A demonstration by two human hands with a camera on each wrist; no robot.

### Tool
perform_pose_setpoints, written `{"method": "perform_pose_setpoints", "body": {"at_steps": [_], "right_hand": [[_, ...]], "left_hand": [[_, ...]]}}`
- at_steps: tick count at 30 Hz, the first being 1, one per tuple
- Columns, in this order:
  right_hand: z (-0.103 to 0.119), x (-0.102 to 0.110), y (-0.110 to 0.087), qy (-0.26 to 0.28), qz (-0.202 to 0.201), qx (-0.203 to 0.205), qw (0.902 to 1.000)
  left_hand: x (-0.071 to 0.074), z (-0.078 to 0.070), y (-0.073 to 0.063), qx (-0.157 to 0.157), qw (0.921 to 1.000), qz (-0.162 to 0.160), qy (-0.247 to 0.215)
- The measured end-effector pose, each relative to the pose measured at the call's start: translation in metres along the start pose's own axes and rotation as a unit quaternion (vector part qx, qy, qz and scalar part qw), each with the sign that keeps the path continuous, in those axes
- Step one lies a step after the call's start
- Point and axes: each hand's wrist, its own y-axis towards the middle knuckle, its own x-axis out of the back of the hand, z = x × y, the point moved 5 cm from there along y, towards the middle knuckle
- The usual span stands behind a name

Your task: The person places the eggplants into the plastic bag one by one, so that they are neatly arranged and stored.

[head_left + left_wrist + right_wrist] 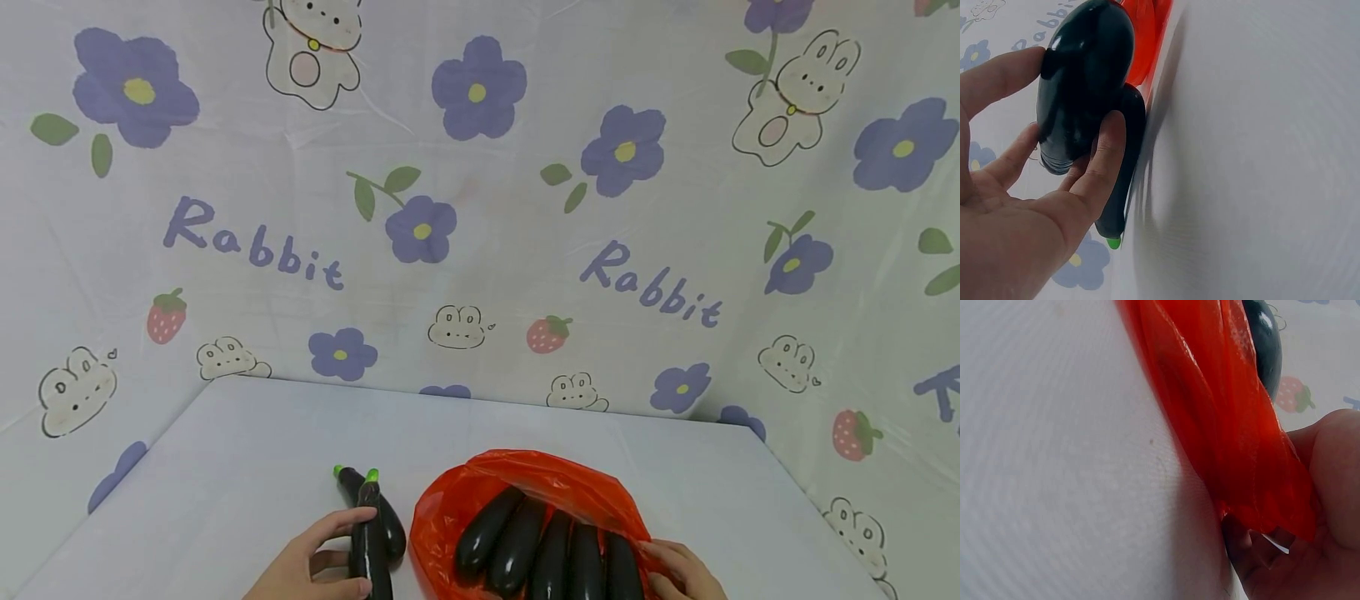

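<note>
My left hand (311,560) grips a glossy dark eggplant (367,546), thumb on one side and fingers on the other. In the left wrist view this eggplant (1082,81) is seen from its rounded end. Another eggplant (393,529) with a green stem tip lies on the table just behind and to its right. To the right of both, a red plastic bag (429,521) lies with its mouth open toward me. Inside it, several eggplants (517,546) lie side by side. My right hand (681,571) pinches the bag's right edge; the right wrist view shows red film (1235,437) between thumb and fingers.
A white table (300,425) carries everything, its far edge meeting a hanging white cloth (495,275) printed with purple flowers, rabbits and strawberries. The same cloth runs along the left and right sides of the table.
</note>
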Motion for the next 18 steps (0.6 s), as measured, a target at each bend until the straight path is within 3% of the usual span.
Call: {"method": "perform_pose_setpoints", "body": {"at_steps": [11,18], "right_hand": [[0.003,0.000,0.000,-0.009,0.001,-0.010,0.9999],[0.005,0.000,-0.001,-0.009,0.001,-0.019,0.9998]], "left_hand": [[-0.003,0.000,0.002,0.001,0.9999,0.001,0.011],[-0.020,-0.004,0.004,-0.008,0.9997,0.022,0.011]]}}
